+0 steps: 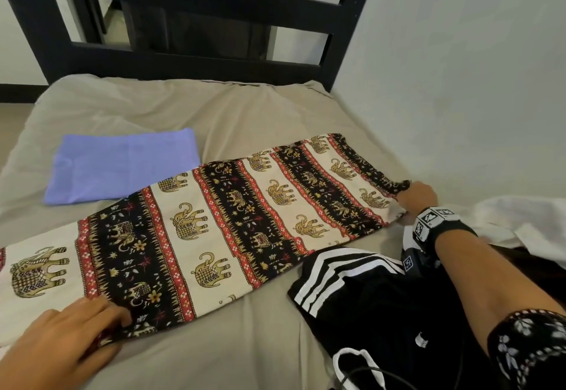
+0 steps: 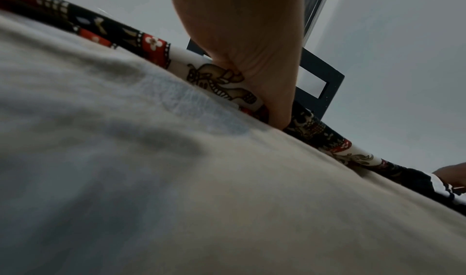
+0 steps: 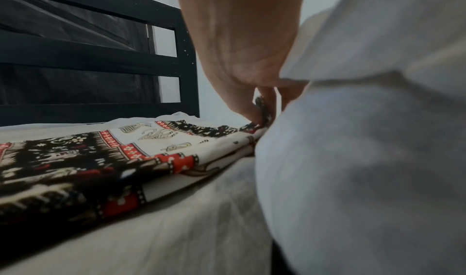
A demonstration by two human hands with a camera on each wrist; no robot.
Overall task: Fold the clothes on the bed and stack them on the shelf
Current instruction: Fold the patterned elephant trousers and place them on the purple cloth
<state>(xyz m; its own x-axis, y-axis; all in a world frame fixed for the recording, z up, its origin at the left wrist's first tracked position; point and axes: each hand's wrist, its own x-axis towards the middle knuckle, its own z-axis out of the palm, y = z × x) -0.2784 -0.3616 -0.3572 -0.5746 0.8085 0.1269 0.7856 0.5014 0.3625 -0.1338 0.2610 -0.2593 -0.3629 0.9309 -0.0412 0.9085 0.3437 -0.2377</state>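
Elephant-print trousers (image 1: 232, 215) in black, cream and red lie stretched flat across the beige bed (image 1: 190, 108). My left hand (image 1: 70, 328) grips their near left edge, fingers curled into the cloth; the left wrist view shows its fingers (image 2: 274, 103) pressed into the print (image 2: 221, 79). My right hand (image 1: 413, 196) pinches the far right end by the black hem, seen in the right wrist view as fingertips (image 3: 254, 109) closed on the hem (image 3: 262, 107). A folded lilac cloth (image 1: 122, 166) lies beyond the trousers at the left.
Black shorts with white stripes (image 1: 367, 298) lie at the near right under my right forearm. A white garment (image 1: 520, 221) is heaped against the wall at the right. The dark bed frame (image 1: 190, 22) stands at the far end.
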